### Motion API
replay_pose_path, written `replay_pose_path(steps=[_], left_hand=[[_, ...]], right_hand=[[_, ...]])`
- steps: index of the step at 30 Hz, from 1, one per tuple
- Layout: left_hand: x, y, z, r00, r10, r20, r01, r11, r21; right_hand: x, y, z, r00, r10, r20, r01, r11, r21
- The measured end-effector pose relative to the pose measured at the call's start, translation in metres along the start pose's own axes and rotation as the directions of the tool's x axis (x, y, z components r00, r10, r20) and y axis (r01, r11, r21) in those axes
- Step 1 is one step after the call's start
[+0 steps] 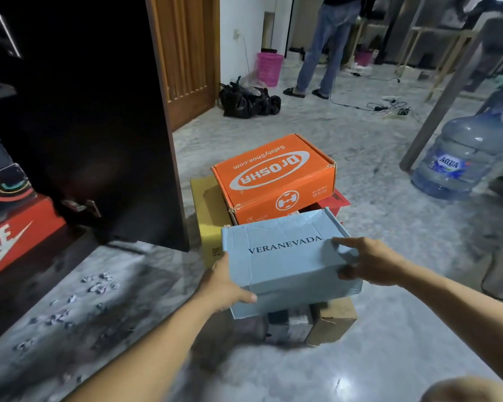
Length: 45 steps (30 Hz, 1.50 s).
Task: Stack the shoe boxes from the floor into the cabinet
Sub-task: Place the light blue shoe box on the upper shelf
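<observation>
So we are partway through, by the look of it: at the left edge of the frame the cabinet (79,140) stands with its dark door swung open, and inside it a red Nike box (15,239) already lies with at least 2 darker boxes stacked on top, though the interior is too dark to count more. In the lower centre we hold the pale blue Veranevada box (285,256) between both hands: the left hand (224,285) grips its near left corner with the thumb curled onto the front face, and the right hand (366,262) clasps the right end, fingers spread over the lid and thumb below. We cannot tell whether it is clear of the pile beneath. Left on the floor (389,227) we see the orange Dr.Osha box (273,175), a yellow box (206,210), a red one (336,200) and a brown carton (334,317), so at least 5 remain.
</observation>
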<state>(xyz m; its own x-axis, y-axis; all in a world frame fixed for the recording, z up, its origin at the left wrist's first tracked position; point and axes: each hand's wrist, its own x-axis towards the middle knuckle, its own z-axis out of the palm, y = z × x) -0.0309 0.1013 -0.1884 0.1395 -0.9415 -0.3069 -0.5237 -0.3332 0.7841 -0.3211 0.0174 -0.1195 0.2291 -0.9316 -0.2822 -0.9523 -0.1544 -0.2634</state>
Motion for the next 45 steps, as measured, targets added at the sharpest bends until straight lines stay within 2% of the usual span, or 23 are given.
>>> replay_pose_path(steps=[6,8,19,24,28,31,33,37,39,41,44,45], left_hand=[[-0.033,0.026,-0.063,0.989,0.086,-0.124,-0.065,0.984,0.166],[-0.046,0.03,-0.085,0.987,0.096,-0.129,-0.069,0.978,0.198],[-0.129,0.03,-0.235,0.99,0.033,-0.141,-0.004,0.98,0.199],[-0.176,0.04,-0.319,0.947,-0.005,-0.322,0.079,0.973,0.217],[-0.2,0.042,-0.389,0.871,0.002,-0.491,0.029,0.998,0.056],[-0.204,0.037,-0.432,0.777,-0.006,-0.63,-0.024,0.999,-0.038],[-0.201,0.026,-0.457,0.69,-0.025,-0.723,-0.05,0.995,-0.083],[-0.183,0.003,-0.5,0.538,-0.04,-0.842,-0.125,0.984,-0.127],[-0.166,-0.011,-0.517,0.457,-0.064,-0.887,-0.123,0.983,-0.135],[-0.144,-0.031,-0.53,0.356,-0.109,-0.928,-0.118,0.98,-0.16],[-0.114,-0.054,-0.54,0.169,-0.204,-0.964,-0.121,0.967,-0.226],[-0.107,-0.057,-0.541,0.133,-0.233,-0.963,-0.123,0.961,-0.249]], right_hand=[[-0.025,-0.041,-0.036,0.99,-0.116,-0.074,0.116,0.993,-0.003],[-0.033,-0.057,-0.045,0.984,-0.157,-0.081,0.157,0.988,-0.009],[-0.068,-0.167,-0.084,0.92,-0.372,-0.123,0.378,0.925,0.027],[-0.078,-0.248,-0.107,0.839,-0.5,-0.215,0.514,0.858,0.014],[-0.074,-0.316,-0.115,0.74,-0.585,-0.332,0.626,0.779,0.021],[-0.064,-0.366,-0.114,0.658,-0.625,-0.42,0.706,0.706,0.056],[-0.054,-0.401,-0.107,0.619,-0.632,-0.466,0.738,0.671,0.07],[-0.031,-0.466,-0.09,0.598,-0.636,-0.487,0.779,0.605,0.167],[-0.018,-0.496,-0.081,0.577,-0.651,-0.493,0.793,0.59,0.15],[-0.006,-0.524,-0.072,0.556,-0.666,-0.498,0.796,0.599,0.088],[0.006,-0.562,-0.059,0.54,-0.664,-0.517,0.789,0.613,0.038],[0.008,-0.574,-0.055,0.528,-0.662,-0.531,0.793,0.608,0.031]])
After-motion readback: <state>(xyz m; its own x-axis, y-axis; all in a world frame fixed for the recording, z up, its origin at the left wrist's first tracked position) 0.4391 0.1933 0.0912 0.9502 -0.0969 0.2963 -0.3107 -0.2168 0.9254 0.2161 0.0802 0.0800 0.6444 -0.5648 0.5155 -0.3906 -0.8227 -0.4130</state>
